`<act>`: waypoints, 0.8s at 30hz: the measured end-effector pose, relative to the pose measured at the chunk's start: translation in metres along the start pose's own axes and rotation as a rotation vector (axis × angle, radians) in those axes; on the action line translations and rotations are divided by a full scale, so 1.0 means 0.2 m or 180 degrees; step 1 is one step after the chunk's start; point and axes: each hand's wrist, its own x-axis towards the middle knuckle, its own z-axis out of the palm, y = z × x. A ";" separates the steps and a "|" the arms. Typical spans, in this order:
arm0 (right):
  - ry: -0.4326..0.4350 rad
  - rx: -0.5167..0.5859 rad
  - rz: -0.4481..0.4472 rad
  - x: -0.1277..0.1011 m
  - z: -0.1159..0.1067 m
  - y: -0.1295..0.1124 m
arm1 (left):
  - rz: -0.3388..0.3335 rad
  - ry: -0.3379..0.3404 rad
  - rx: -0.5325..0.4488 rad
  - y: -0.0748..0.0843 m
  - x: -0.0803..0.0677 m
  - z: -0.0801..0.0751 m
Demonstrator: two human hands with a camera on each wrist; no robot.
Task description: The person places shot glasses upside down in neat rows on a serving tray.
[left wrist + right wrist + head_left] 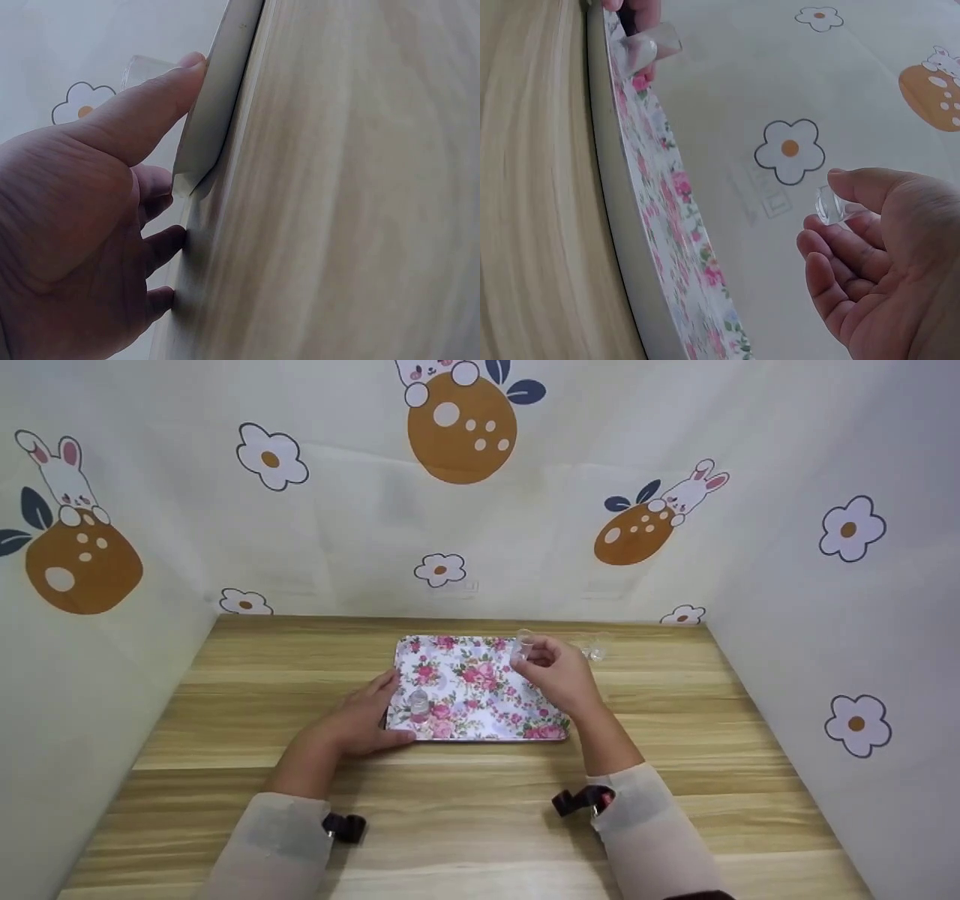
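A small clear cup [523, 643] is pinched between the thumb and fingers of my right hand [559, 671], over the back right part of a floral tray [480, 690]. In the right wrist view the same cup [829, 205] shows at the fingertips, tilted. My left hand [364, 720] rests at the tray's front left corner, its thumb along the front rim and its fingers spread by the left side. Another clear cup [419, 705] stands on the tray close to that thumb. The left wrist view has the left hand [82, 225] with its thumb against the tray's pale side [214, 101].
More small clear cups [597, 648] sit on the wood-grain table [450, 817] just beyond the right hand, partly hidden by it. A printed cloth wall [345, 532] with rabbits, oranges and flowers encloses the table at the back and both sides.
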 end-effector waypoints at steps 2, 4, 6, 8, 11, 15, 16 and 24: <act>-0.0041 -0.0016 -0.0028 0.00 0.04 -0.02 | 0.0004 0.0008 0.0006 0.00 0.00 0.00; -0.0087 0.0003 -0.0067 0.00 0.09 -0.04 | 0.0006 0.0015 0.0008 0.00 0.00 0.00; -0.0138 0.0038 -0.0104 0.00 0.13 -0.07 | -0.0005 0.0015 -0.0006 0.01 0.00 0.00; -0.0175 0.0078 -0.0130 0.00 0.18 -0.09 | -0.0022 0.0009 -0.0011 0.01 -0.01 0.00; -0.0250 0.0158 -0.0132 0.00 0.24 -0.11 | -0.0038 -0.0005 -0.0012 0.01 -0.01 0.00; -0.0332 0.0255 -0.0121 0.00 0.30 -0.15 | 0.0000 0.0003 0.0043 0.00 0.00 0.00; -0.0344 0.0271 -0.0145 0.00 0.32 -0.16 | 0.0003 0.0008 0.0055 0.00 0.00 0.00; -0.0341 0.0241 -0.0392 -0.01 0.38 -0.16 | -0.0026 0.0013 0.0054 0.00 0.00 0.00</act>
